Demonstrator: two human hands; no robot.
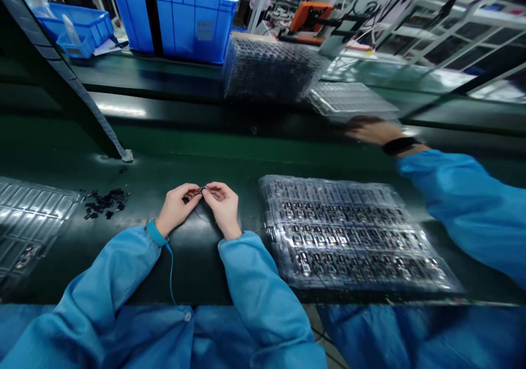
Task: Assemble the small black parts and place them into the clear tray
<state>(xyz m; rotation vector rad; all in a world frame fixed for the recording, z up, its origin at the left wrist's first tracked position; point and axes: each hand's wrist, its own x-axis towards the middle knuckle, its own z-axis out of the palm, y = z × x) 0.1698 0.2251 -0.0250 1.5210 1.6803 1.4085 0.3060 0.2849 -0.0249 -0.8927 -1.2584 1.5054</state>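
My left hand point(179, 207) and my right hand point(223, 205) meet above the green bench, fingertips pinched together. Between them is a small dark part point(201, 190), mostly covered by the fingers; its exact kind cannot be made out. A thin dark wire seems to hang below it. A blue wrist strap point(156, 233) with a cord circles my left wrist. Left of my hands lies a loose pile of small black pieces point(107, 202). To the right, a stack of clear plastic trays point(341, 229) carries rows of small electronic modules.
A co-worker's hand point(372, 131) in a blue sleeve reaches over clear trays point(353, 99) at the back right. Another clear tray point(36, 210) lies at left. A slanted post point(78, 84), a blue crate point(181, 21) and stacked trays point(271, 68) stand behind.
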